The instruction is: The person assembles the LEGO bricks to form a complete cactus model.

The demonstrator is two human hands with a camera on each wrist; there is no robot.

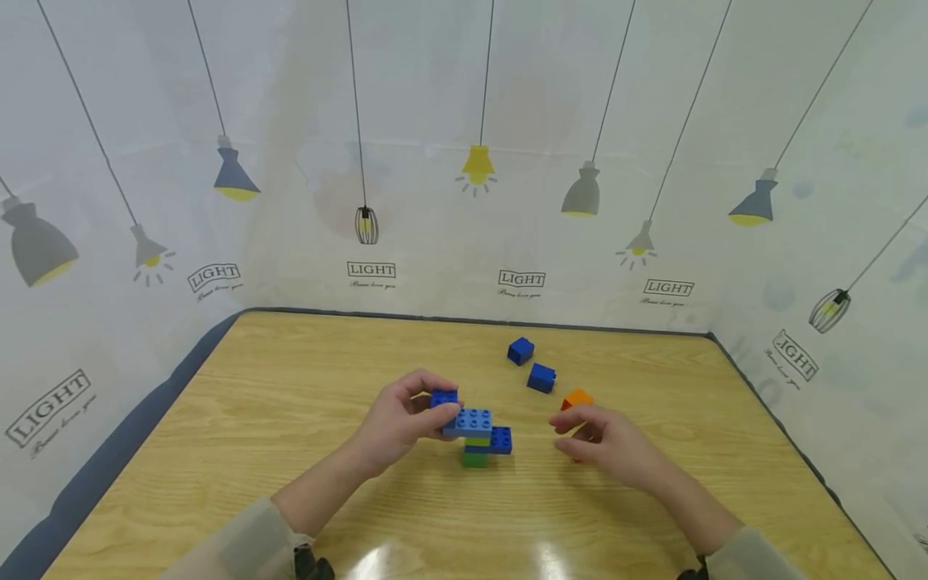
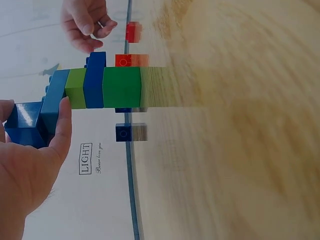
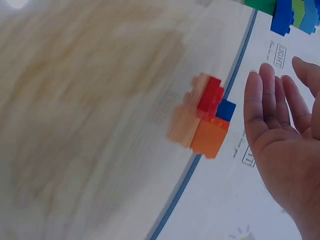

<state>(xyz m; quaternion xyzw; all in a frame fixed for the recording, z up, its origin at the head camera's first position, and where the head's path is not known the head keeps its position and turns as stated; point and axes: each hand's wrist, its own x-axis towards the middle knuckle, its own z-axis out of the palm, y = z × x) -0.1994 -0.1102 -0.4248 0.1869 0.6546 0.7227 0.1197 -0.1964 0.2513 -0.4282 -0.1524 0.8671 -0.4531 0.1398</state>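
Note:
A small tower of toy building bricks stands on the table in the head view. From the bottom up it has a green brick (image 1: 474,460), a dark blue brick (image 1: 502,440) jutting right, a lime brick (image 2: 76,87) and a light blue brick (image 1: 473,420). On top, at the left end, is another dark blue brick (image 1: 445,397). My left hand (image 1: 395,423) grips this top brick between thumb and fingers, one digit also touching the light blue one. My right hand (image 1: 616,445), fingers loosely bent and holding nothing, hovers beside an orange brick (image 1: 577,398) and a red brick (image 3: 210,97).
Two loose blue bricks, one farther back (image 1: 520,350) and one nearer (image 1: 541,378), lie behind the tower to the right. A white curtain (image 1: 435,97) printed with lamps surrounds the wooden table (image 1: 304,362) at the back and sides.

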